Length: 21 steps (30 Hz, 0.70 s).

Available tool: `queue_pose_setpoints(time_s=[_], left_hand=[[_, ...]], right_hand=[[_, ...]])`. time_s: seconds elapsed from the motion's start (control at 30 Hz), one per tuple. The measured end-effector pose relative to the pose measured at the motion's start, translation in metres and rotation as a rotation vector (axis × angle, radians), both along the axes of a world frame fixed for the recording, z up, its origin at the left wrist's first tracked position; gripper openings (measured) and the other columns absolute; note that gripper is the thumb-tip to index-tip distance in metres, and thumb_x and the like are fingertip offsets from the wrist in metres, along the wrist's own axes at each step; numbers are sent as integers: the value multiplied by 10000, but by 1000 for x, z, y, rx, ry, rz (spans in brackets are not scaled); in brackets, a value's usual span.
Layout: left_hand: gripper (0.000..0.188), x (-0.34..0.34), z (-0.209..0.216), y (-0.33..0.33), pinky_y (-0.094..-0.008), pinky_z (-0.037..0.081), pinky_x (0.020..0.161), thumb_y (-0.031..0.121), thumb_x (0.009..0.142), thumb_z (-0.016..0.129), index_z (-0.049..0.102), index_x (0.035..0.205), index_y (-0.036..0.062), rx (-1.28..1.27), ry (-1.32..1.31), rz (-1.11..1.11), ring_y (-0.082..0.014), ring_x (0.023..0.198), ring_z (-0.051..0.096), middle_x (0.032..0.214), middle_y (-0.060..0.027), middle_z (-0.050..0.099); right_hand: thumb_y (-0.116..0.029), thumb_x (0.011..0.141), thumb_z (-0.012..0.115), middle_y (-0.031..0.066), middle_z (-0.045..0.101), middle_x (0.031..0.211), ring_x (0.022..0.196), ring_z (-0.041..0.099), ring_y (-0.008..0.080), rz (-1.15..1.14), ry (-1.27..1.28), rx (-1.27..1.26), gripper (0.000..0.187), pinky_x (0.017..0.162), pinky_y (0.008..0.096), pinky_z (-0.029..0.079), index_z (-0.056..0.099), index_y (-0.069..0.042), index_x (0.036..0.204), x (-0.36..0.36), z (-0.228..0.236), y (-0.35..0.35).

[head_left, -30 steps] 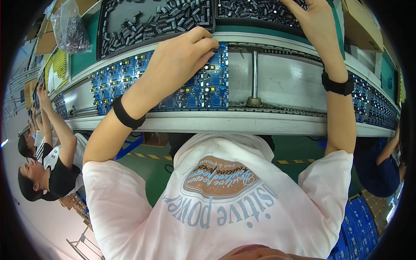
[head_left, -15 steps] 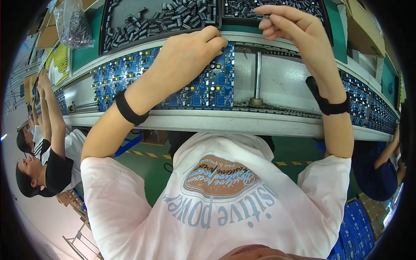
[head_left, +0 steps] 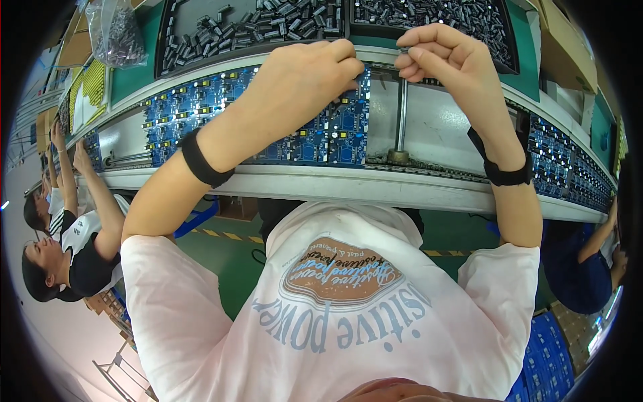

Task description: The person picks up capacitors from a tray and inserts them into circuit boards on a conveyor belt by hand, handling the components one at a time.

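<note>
My left hand (head_left: 309,72) reaches over the blue circuit board panel (head_left: 346,137), its fingers curled together near the far right corner. Whatever its fingertips hold, if anything, is hidden. Past the panel's right end, above the open conveyor track, my right hand (head_left: 450,57) pinches a small dark capacitor (head_left: 404,49) between thumb and forefinger. Beyond my left hand lies a black tray of larger dark capacitors (head_left: 251,30). A second tray, with smaller dark capacitors (head_left: 429,13), sits beyond my right hand.
Metal conveyor rails (head_left: 321,175) run across in front of me, with a steel rod (head_left: 402,120) across the gap. More blue boards (head_left: 569,157) stand to the right. A plastic bag of components (head_left: 117,37) lies far left, cardboard (head_left: 569,43) far right. Other people (head_left: 77,251) work on the left.
My right hand has come nearer and slightly left with the small capacitor. My left hand has shifted a little right, and the board panel has slid slightly right. A co-worker's arm at left has lowered.
</note>
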<state>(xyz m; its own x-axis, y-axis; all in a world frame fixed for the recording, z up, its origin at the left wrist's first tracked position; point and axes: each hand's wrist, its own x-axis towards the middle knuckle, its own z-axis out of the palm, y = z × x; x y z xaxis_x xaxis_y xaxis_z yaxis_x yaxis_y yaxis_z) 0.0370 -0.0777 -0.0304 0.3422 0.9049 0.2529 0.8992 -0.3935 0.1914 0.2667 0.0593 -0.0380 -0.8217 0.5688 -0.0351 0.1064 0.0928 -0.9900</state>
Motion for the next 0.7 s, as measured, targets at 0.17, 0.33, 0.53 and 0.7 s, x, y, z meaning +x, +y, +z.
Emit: queue_pose_setpoints(time_s=[0.17,0.33,0.53,0.7], left_hand=[[128,-20,42,36,-390,555,771,71,886,722,728,982,-13,-39,-112,214,-309,824,696,892,-138,720],[133,-57,12,61,-455,544,813,113,843,722,751,927,13,-57,2,204,-378,905,676,879,-180,693],[126,-44,39,49,-438,545,780,77,845,714,728,946,3,-20,-338,102,-379,870,680,896,-183,708],[185,-28,55,32,-267,523,671,5,912,710,700,1091,-39,-212,-593,386,-131,725,667,846,-88,709]], right_hand=[[-58,974,673,74,751,925,852,740,118,-80,4,77,141,767,255,598,674,19,1091,-10,-4,-20],[-77,996,667,45,731,885,825,711,96,57,-236,288,124,760,225,575,685,25,1064,-18,-5,-30],[-92,984,683,45,723,836,761,688,88,76,-279,364,136,704,231,553,693,17,1064,-21,-15,-31],[-93,985,679,46,726,837,759,692,93,42,-301,398,135,704,235,556,692,19,1060,-22,-16,-29]])
